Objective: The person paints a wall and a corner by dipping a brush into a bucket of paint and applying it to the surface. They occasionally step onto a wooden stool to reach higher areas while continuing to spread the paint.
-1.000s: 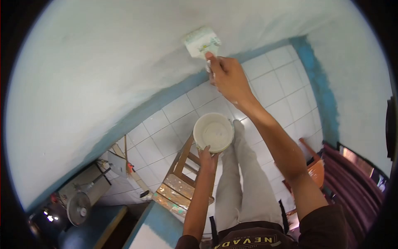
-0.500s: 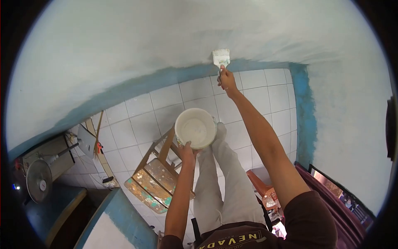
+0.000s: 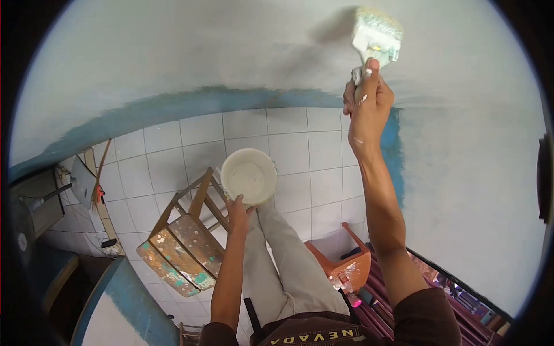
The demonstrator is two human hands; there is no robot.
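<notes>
My right hand is closed round the handle of a wide paintbrush, its bristles pointing up and coated in whitish paint. The brush is raised in front of the wall and casts a shadow to its left. Below, my left hand grips the near rim of a round white bucket, thumb over the edge. Pale paint shows inside the bucket. A band of blue runs along the bottom of the whitish wall, above the floor tiles.
A paint-spattered wooden chair stands left of my legs. An orange plastic chair is to the right, beside a maroon curtain. White tiles cover the floor. At left are a fan and a blue-edged partition.
My right hand has lifted the paintbrush up and to the right, nearer the camera. The view has turned right, so the bucket and wooden chair appear further left.
</notes>
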